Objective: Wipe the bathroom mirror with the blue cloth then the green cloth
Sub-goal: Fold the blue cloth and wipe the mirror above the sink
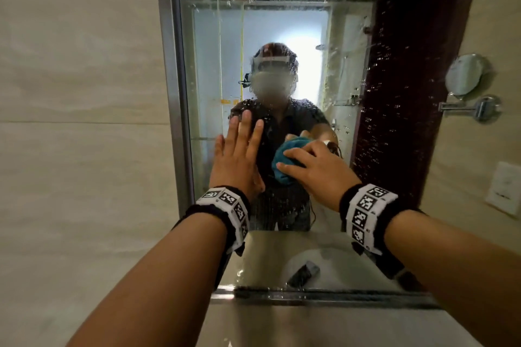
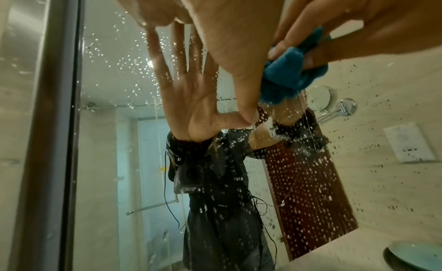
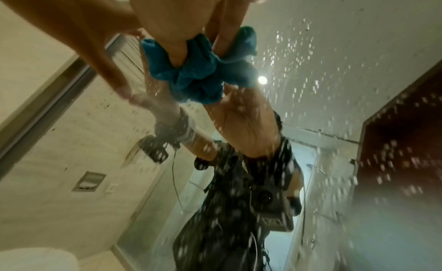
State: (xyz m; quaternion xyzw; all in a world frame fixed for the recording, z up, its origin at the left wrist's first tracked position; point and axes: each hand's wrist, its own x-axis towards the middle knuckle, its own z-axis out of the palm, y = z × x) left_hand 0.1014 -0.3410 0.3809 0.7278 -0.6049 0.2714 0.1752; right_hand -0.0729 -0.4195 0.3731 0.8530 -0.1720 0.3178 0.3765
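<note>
The bathroom mirror [image 1: 282, 22] hangs in front of me, its glass speckled with water drops. My left hand [image 1: 239, 149] lies flat on the glass near its left edge, fingers straight and pointing up. Just to the right, my right hand [image 1: 313, 166] grips a bunched blue cloth [image 1: 283, 167] and presses it against the glass. In the right wrist view my fingers [image 3: 224, 38] dig into the blue cloth [image 3: 196, 74]. The left wrist view shows my thumb [image 2: 234, 67] on the mirror [image 2: 107, 85] beside the blue cloth [image 2: 287, 76]. No green cloth is in view.
A steel frame [image 1: 169, 65] borders the mirror on the left, with tiled wall beyond it. On the right wall are a round swing-arm mirror [image 1: 465, 76] and a white wall plate [image 1: 504, 189]. A steel ledge [image 1: 282, 324] runs below the glass.
</note>
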